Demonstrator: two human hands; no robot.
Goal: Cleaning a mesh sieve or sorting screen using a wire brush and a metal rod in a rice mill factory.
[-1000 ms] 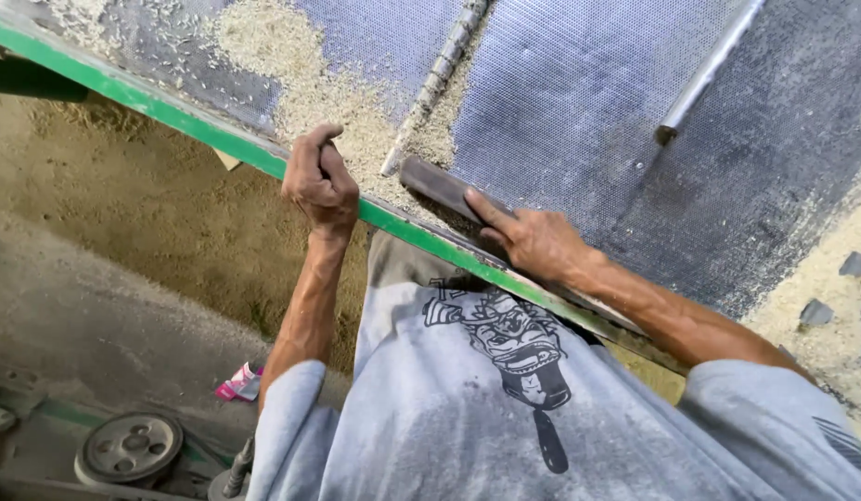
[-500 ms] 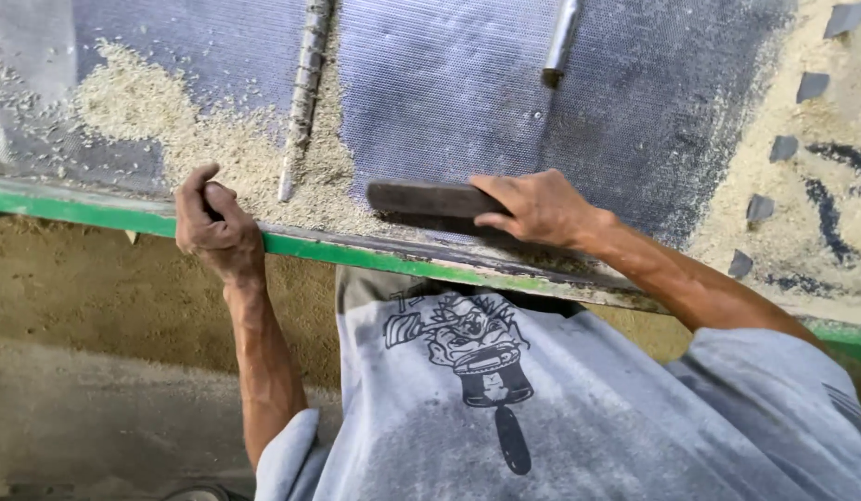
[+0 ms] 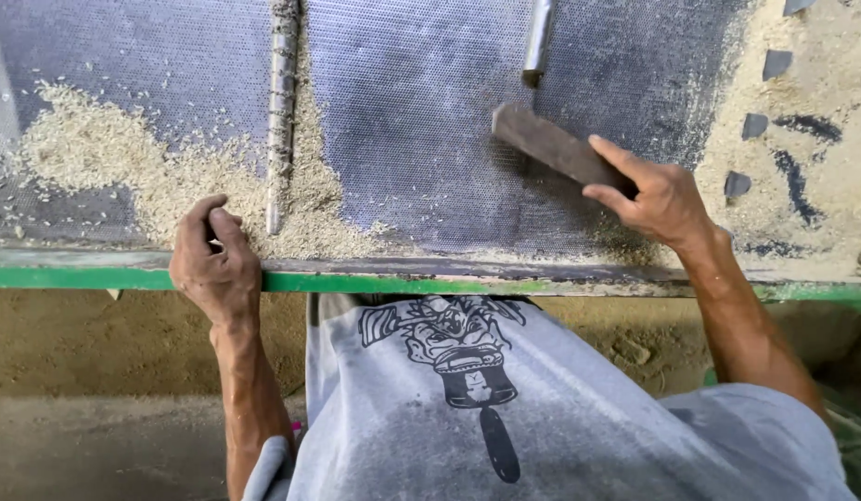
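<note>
Our right hand (image 3: pixel 667 199) gripped the block (image 3: pixel 551 147) above the mesh (image 3: pixel 421 121); our left hand (image 3: pixel 217 264) clutched the green rail (image 3: pixel 403 281), steadying us.

block's (image 3: pixel 551 147) near end hidden in right hand (image 3: pixel 661 197), sieve screen (image 3: pixel 421 121) cut off at top edge

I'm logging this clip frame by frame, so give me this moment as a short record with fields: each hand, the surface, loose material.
left hand: grips the green frame edge
right hand: holds a dark flat block over the mesh
surface: perforated metal screen, crossed by a ribbed rod
loose material: pale husk-like bits piled on the screen's left part and along its lower edge
</note>
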